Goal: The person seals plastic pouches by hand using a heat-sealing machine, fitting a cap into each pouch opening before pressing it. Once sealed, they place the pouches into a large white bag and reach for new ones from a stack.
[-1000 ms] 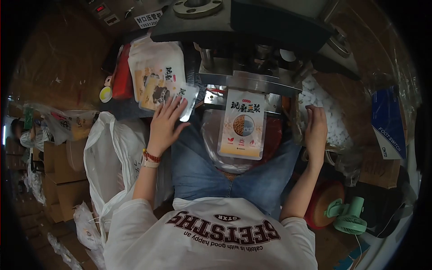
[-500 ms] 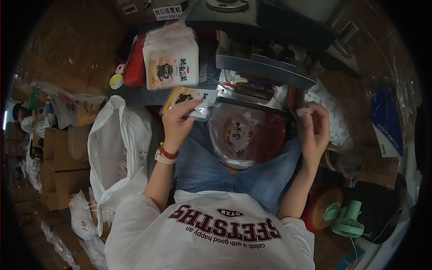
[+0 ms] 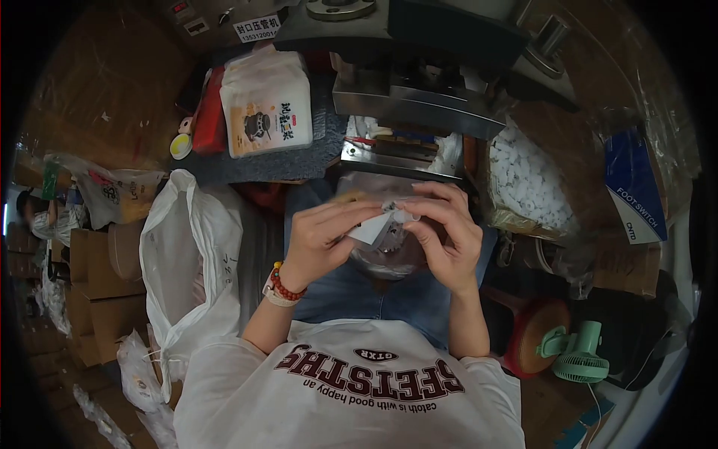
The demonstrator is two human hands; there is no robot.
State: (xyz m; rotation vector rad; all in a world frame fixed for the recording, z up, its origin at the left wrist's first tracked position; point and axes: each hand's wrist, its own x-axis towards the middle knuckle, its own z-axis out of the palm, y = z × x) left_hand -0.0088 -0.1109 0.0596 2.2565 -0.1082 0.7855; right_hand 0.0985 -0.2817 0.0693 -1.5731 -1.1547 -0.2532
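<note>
Left hand grips a printed pouch between thumb and fingers. Right hand pinches a small white fitting at the pouch's corner, above the lap.

Both hands together at mid-chest, fingers pinched, elbows bent.

Shirt: white, maroon lettering, 6 o'clock
Jeans: blue
Held pouch: white corner
Beaded bracelet: reddish-brown, 8 o'clock
Stacked pouches: white, orange-and-black print, 11 o'clock
Foot-switch box: blue and white, 3 o'clock
Fan: mint green, 4 o'clock
Sack: white, black marks, 9 o'clock
</note>
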